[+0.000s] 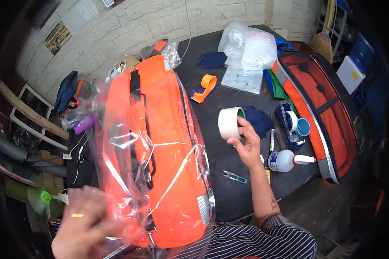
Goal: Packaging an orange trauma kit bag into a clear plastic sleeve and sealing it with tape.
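Observation:
A bright orange bag (pixel 173 164) with black straps and grey reflective patches lies on the table, covered by a clear plastic sleeve (pixel 129 172). My left hand (pixel 84 224), smeared by motion, is at the sleeve's near left end; its fingers are too blurred to read. My right hand (pixel 248 144) is closed on a wide roll of whitish tape (pixel 228 124), thumb outside and fingers at its core. The roll is held above the table, right of the bag. Green-handled thread snips (pixel 235 177) lie just below that hand.
An orange tape dispenser (pixel 204 88), plastic bags (pixel 250 47) and dark blue cloth (pixel 257 121) lie on the black table (pixel 194 52). At right are a spray bottle (pixel 285 160), a blue cup (pixel 303 127) and an open orange-and-black bag (pixel 317 116). A purple item (pixel 85 124) sits left.

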Demonstrator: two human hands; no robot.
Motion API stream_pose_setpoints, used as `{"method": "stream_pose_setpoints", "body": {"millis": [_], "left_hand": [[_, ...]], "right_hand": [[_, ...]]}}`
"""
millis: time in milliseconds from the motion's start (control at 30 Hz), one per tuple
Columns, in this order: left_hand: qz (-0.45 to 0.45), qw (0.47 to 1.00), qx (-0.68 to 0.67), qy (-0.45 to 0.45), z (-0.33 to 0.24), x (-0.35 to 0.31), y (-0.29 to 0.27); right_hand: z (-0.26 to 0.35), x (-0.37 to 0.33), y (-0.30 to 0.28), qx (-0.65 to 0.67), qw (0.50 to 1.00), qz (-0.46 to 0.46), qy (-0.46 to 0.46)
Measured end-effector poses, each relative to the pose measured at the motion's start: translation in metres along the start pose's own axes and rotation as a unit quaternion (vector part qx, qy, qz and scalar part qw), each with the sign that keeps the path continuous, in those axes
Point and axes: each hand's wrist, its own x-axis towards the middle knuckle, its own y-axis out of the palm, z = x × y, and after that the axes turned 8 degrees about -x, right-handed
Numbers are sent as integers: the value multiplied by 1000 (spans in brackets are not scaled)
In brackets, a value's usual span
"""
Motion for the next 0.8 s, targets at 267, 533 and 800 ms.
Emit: {"method": "stream_pose_setpoints", "body": {"millis": [267,533,800], "left_hand": [[443,794,-413,59,104,71,56],[-127,984,-121,-17,63,175,28],[-369,844,-313,232,15,274,100]], "right_hand": [[-23,-33,-16,323,933,-17,157],[-3,-25,-13,48,995,68,61],[33,-3,-8,-155,981,86,-74]]}}
